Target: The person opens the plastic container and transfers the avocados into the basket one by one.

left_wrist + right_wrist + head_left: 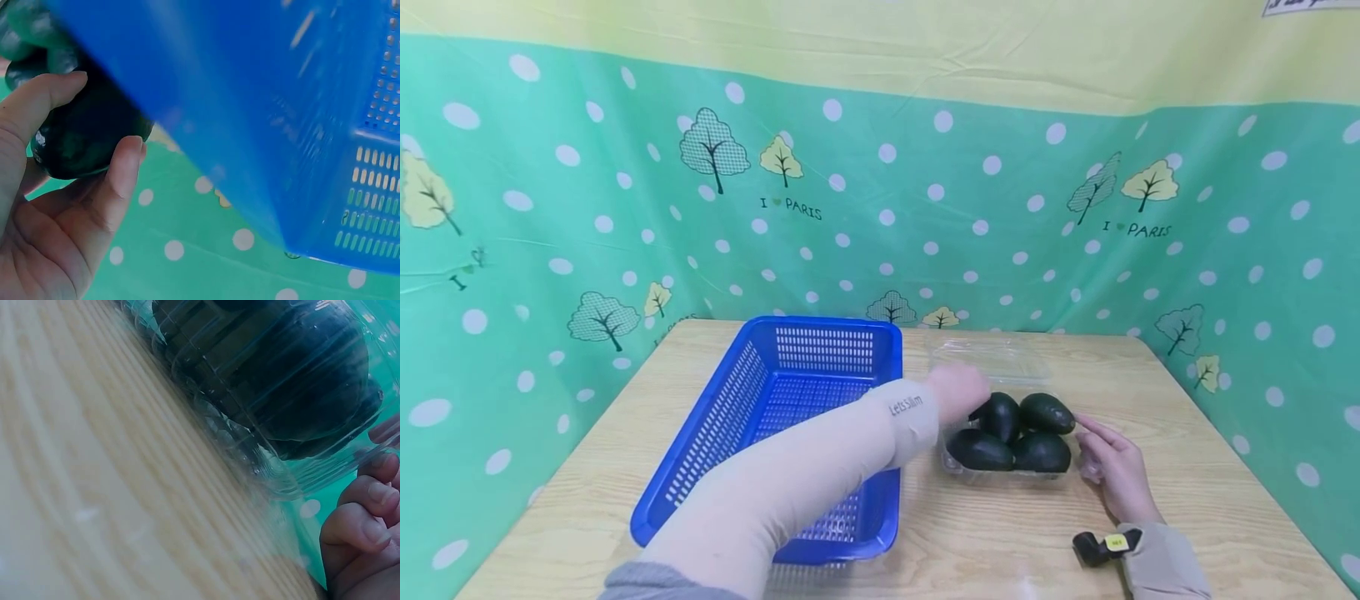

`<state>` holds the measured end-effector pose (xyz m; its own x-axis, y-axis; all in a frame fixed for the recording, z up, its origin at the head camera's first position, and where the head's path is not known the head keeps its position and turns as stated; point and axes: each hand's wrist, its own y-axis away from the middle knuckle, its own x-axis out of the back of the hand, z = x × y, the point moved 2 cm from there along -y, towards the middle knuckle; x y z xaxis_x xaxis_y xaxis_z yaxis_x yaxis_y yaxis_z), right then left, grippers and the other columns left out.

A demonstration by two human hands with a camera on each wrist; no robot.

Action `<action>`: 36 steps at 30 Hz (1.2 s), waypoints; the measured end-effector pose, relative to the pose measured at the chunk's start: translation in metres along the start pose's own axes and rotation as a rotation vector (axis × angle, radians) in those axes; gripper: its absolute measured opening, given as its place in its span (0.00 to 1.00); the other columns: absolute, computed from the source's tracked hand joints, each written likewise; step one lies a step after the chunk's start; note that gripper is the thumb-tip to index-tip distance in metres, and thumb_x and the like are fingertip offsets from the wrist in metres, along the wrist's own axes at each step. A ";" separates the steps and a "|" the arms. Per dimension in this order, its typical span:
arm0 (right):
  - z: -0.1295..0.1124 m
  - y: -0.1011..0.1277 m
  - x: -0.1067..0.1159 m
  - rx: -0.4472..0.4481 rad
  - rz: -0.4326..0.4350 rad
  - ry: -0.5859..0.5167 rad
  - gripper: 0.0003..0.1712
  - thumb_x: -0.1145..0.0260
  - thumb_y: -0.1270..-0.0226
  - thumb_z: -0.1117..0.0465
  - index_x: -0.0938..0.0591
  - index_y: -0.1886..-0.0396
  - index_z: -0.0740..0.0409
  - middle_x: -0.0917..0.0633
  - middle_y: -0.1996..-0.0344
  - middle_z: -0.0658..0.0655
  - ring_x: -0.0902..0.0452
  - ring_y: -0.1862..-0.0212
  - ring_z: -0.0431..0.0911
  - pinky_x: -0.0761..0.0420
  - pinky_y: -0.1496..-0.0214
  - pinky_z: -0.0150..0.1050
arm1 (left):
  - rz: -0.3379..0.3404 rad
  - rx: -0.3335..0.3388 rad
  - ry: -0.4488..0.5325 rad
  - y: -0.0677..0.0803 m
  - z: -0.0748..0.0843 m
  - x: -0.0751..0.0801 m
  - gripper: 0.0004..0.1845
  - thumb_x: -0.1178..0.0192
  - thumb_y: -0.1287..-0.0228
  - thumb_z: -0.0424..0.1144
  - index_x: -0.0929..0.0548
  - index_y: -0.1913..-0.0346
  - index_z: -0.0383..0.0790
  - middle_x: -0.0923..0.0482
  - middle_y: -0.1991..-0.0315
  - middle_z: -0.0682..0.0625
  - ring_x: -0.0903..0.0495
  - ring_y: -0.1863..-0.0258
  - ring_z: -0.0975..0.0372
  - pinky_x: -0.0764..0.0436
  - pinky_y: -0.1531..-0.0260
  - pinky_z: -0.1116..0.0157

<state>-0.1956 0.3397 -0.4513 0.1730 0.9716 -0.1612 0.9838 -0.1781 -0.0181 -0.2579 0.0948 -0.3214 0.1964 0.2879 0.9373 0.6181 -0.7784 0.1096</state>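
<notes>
1. Four dark green avocados lie packed together in a clear plastic tray (1000, 477) on the wooden surface (970, 542), just right of a blue basket (790, 417).
2. The left hand (958, 393) reaches across the basket's right edge to the rear left avocado (1002, 417). In the left wrist view its thumb and one finger curl round that avocado (81, 137), clamped on it.
3. The right hand (1112, 467) rests on the surface at the tray's right side. Its fingers are loosely bent and touch the tray wall (275, 475); they grip nothing.
4. The tray's clear lid (992, 358) lies open behind it, flat on the surface.
5. The basket is perforated, and the left forearm in its beige sleeve (820, 467) passes over it.
6. A green cloth with white dots and trees (587, 233) hangs behind and on both sides of the surface.
</notes>
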 end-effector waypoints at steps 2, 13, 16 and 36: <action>0.000 0.000 0.000 -0.004 0.006 -0.004 0.20 0.44 0.26 0.68 0.13 0.59 0.37 0.31 0.86 0.42 0.38 0.85 0.33 0.51 0.77 0.41 | -0.001 0.005 0.036 0.001 -0.002 0.003 0.08 0.33 0.38 0.39 0.13 0.56 0.51 0.14 0.60 0.56 0.17 0.62 0.65 0.18 0.64 0.71; 0.003 0.000 0.000 0.002 0.019 0.015 0.20 0.44 0.26 0.67 0.13 0.59 0.37 0.31 0.86 0.43 0.38 0.85 0.34 0.51 0.77 0.43 | 0.005 0.031 0.215 0.009 -0.015 0.014 0.13 0.31 0.39 0.46 0.13 0.52 0.47 0.13 0.58 0.54 0.18 0.61 0.64 0.19 0.58 0.70; 0.003 0.000 0.001 -0.002 0.020 0.019 0.20 0.44 0.26 0.67 0.13 0.58 0.37 0.31 0.86 0.43 0.38 0.85 0.34 0.51 0.77 0.43 | 0.006 0.032 0.265 0.011 -0.019 0.015 0.14 0.31 0.39 0.46 0.13 0.52 0.46 0.13 0.57 0.53 0.18 0.61 0.63 0.19 0.56 0.69; 0.003 -0.001 0.000 0.011 0.009 -0.003 0.22 0.46 0.27 0.69 0.13 0.60 0.37 0.30 0.86 0.42 0.37 0.85 0.33 0.51 0.78 0.41 | 0.153 0.144 0.674 0.028 -0.050 0.013 0.16 0.32 0.40 0.45 0.18 0.52 0.43 0.17 0.65 0.52 0.19 0.72 0.65 0.22 0.73 0.72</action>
<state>-0.1970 0.3397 -0.4547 0.1813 0.9696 -0.1643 0.9817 -0.1883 -0.0278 -0.2764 0.0491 -0.2893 -0.1961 -0.2633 0.9446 0.7252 -0.6873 -0.0410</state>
